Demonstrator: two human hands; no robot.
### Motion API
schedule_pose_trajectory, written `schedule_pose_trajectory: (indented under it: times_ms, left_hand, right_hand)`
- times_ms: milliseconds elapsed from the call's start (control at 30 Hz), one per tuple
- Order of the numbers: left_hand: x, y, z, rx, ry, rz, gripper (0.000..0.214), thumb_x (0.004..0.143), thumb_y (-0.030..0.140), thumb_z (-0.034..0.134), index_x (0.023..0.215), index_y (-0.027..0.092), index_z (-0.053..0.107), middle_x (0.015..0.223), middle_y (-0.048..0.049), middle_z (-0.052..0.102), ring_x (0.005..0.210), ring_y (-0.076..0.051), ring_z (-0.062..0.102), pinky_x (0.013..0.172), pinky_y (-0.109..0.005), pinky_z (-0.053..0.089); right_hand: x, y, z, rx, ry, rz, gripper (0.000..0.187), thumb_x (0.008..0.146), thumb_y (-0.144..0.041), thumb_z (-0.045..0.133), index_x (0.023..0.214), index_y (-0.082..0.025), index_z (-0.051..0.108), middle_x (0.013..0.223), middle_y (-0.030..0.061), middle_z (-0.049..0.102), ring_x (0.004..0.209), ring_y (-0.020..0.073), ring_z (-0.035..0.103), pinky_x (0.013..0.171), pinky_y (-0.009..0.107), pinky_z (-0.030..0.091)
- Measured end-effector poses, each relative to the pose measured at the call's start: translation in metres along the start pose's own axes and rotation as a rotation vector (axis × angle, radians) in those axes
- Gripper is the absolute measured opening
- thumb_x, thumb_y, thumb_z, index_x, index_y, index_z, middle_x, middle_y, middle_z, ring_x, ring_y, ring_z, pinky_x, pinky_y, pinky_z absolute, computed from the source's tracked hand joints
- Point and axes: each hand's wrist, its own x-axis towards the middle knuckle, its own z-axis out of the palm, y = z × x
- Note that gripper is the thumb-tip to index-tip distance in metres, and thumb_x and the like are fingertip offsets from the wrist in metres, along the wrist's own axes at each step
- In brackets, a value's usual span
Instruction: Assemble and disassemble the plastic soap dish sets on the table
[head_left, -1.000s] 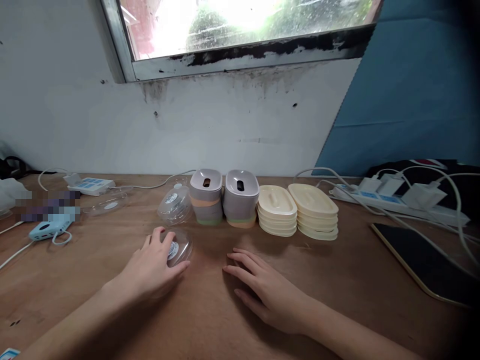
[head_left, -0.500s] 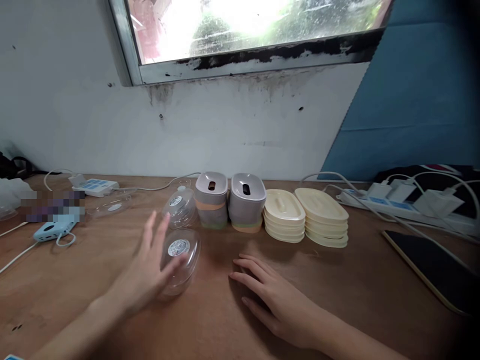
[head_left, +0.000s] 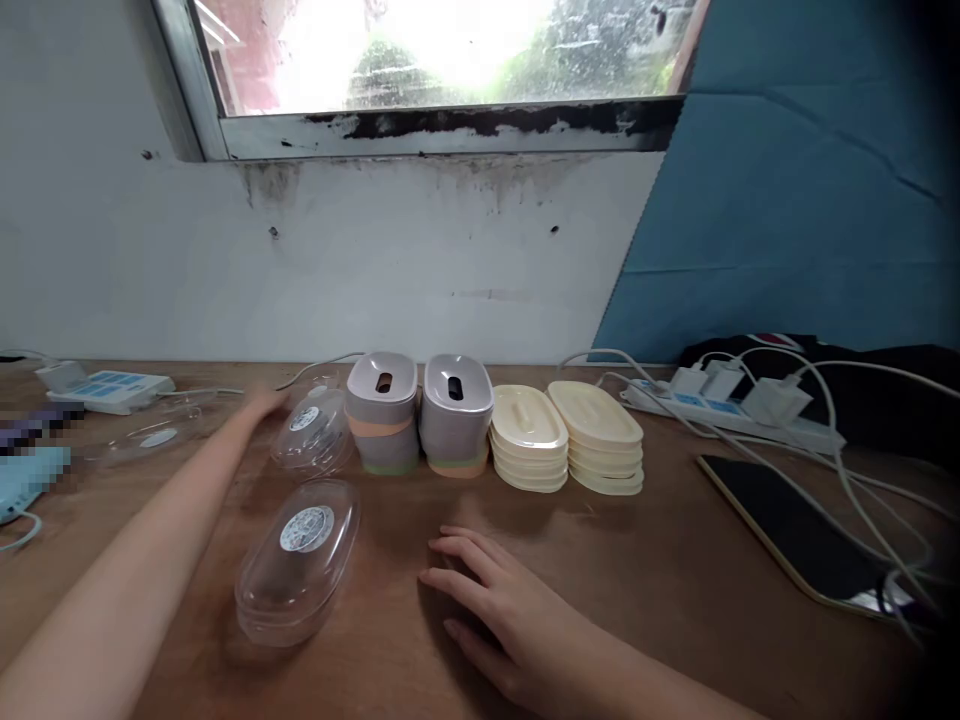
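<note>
My left hand reaches to the back of the table, close beside a stack of clear plastic lids with a round label. It is blurred and its fingers cannot be made out. A clear oval plastic container or lid with a round printed sticker lies nearer, to the right of my left forearm. My right hand rests on the tabletop, fingers apart and holding nothing. Beyond it stand two stacks of greyish-mauve containers with slotted tops, and two stacks of cream oval lids.
Another clear lid lies at the left, near a white power strip and a light blue device. To the right are a plugged-in power strip, loose white cables and a dark tablet-like slab. A wall backs the wooden table.
My left hand has moved from above the near clear container forward to the back, beside the rear lids. My right hand stays flat on the table. The view has shifted rightward.
</note>
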Motion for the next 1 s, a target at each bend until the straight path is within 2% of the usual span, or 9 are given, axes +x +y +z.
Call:
schedule_pose_trajectory:
  times_ms: [167, 267, 333, 500, 600, 700, 867, 933, 1000]
  left_hand:
    - [-0.006, -0.025, -0.045, 0.063, 0.014, -0.101, 0.032, 0.088, 0.029, 0.053, 0.115, 0.013, 0.05, 0.112, -0.0085, 0.055, 0.094, -0.02, 0.058, 0.078, -0.04, 0.05]
    - [-0.011, -0.028, -0.059, 0.125, 0.039, -0.045, 0.031, 0.088, 0.03, 0.052, 0.114, 0.014, 0.051, 0.114, -0.008, 0.054, 0.096, -0.021, 0.057, 0.08, -0.04, 0.049]
    - [-0.015, -0.026, -0.054, 0.142, -0.015, 0.047, 0.03, 0.088, 0.03, 0.052, 0.114, 0.014, 0.051, 0.114, -0.0081, 0.054, 0.097, -0.021, 0.057, 0.081, -0.04, 0.049]
    - [-0.024, -0.015, -0.017, 0.109, -0.162, 0.187, 0.028, 0.088, 0.029, 0.052, 0.112, 0.015, 0.053, 0.113, -0.008, 0.055, 0.096, -0.021, 0.057, 0.08, -0.04, 0.049]
    - [-0.03, -0.011, -0.007, 0.064, -0.097, 0.166, 0.028, 0.088, 0.029, 0.052, 0.113, 0.015, 0.052, 0.112, -0.0082, 0.055, 0.096, -0.021, 0.057, 0.079, -0.04, 0.049]
    - [-0.039, -0.006, -0.017, -0.03, 0.046, 0.121, 0.028, 0.088, 0.029, 0.053, 0.112, 0.015, 0.053, 0.112, -0.0083, 0.055, 0.096, -0.021, 0.057, 0.079, -0.04, 0.049]
    - [-0.085, 0.013, -0.059, -0.296, 0.287, 0.066, 0.036, 0.092, 0.024, 0.037, 0.125, 0.011, 0.031, 0.124, -0.0124, 0.05, 0.105, -0.018, 0.053, 0.082, -0.032, 0.049]
    - [-0.119, 0.021, -0.065, -0.397, 0.231, 0.055, 0.036, 0.088, 0.028, 0.04, 0.12, 0.012, 0.037, 0.117, -0.0115, 0.056, 0.095, -0.017, 0.059, 0.073, -0.029, 0.052]
    - [-0.153, 0.027, -0.059, -0.482, 0.09, 0.022, 0.04, 0.077, 0.036, 0.054, 0.11, 0.013, 0.05, 0.099, -0.0098, 0.065, 0.078, -0.018, 0.064, 0.061, -0.028, 0.054]
  right_hand:
    - [0.0, 0.0, 0.002, -0.014, 0.019, -0.012, 0.036, 0.084, -0.019, 0.046, 0.119, -0.019, 0.052, 0.126, 0.0124, 0.048, 0.123, 0.0248, 0.038, 0.101, 0.041, 0.036]
    - [0.002, 0.001, 0.004, -0.035, 0.031, -0.028, 0.035, 0.084, -0.017, 0.045, 0.118, -0.018, 0.052, 0.125, 0.0136, 0.049, 0.122, 0.0251, 0.039, 0.1, 0.042, 0.037]
    - [0.003, 0.001, 0.005, -0.05, 0.035, -0.039, 0.035, 0.085, -0.017, 0.045, 0.118, -0.017, 0.052, 0.124, 0.014, 0.049, 0.121, 0.0247, 0.04, 0.1, 0.042, 0.037]
    - [0.003, 0.002, 0.005, -0.068, 0.04, -0.05, 0.034, 0.086, -0.018, 0.044, 0.119, -0.018, 0.052, 0.124, 0.0132, 0.048, 0.12, 0.0236, 0.04, 0.099, 0.04, 0.038]
    - [0.002, 0.002, 0.004, -0.066, 0.042, -0.058, 0.034, 0.085, -0.018, 0.044, 0.119, -0.018, 0.052, 0.124, 0.0128, 0.048, 0.119, 0.0227, 0.041, 0.099, 0.039, 0.038]
    - [0.001, 0.001, 0.004, -0.059, 0.061, -0.062, 0.033, 0.085, -0.018, 0.045, 0.118, -0.018, 0.052, 0.123, 0.0127, 0.049, 0.119, 0.023, 0.041, 0.099, 0.039, 0.038]
    - [0.0, 0.003, 0.005, -0.046, 0.081, -0.068, 0.036, 0.085, -0.018, 0.045, 0.121, -0.017, 0.049, 0.124, 0.0136, 0.048, 0.119, 0.0233, 0.041, 0.098, 0.04, 0.039]
    - [0.001, 0.004, 0.007, -0.039, 0.114, -0.08, 0.046, 0.084, -0.017, 0.046, 0.129, -0.016, 0.04, 0.131, 0.0154, 0.042, 0.122, 0.0238, 0.039, 0.099, 0.041, 0.038]
    - [0.005, 0.003, 0.009, -0.041, 0.155, -0.12, 0.057, 0.082, -0.015, 0.047, 0.136, -0.014, 0.029, 0.138, 0.0167, 0.034, 0.129, 0.0243, 0.03, 0.102, 0.043, 0.034]
